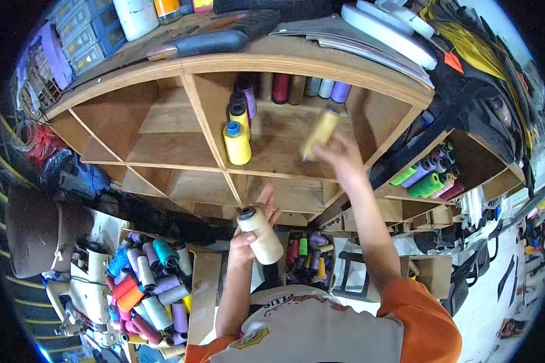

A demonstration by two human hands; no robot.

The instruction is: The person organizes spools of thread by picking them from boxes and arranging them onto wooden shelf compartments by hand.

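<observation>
My left hand (243, 243) is wrapped around a cream thread cone (264, 238), holding it tilted in front of the shelf. Inside the upper compartment, my right hand (343, 155) grips a pale yellow thread cone (322, 132), blurred by motion. It cannot be made out whether that cone touches the board. To its left, a bright yellow thread cone (237, 145) with a blue top stands at the compartment's front, with another yellow cone (239, 112) and a purple one behind. Along the back wall is a row of cones, among them a dark red cone (280, 89).
The wooden shelf (203, 118) has vertical dividers. A knife-like tool (203, 43) with a dark handle lies on top. A box of mixed thread cones (204, 290) stands lower left, and another cone-filled box (309, 257) below. A side shelf (490, 163) holds more cones.
</observation>
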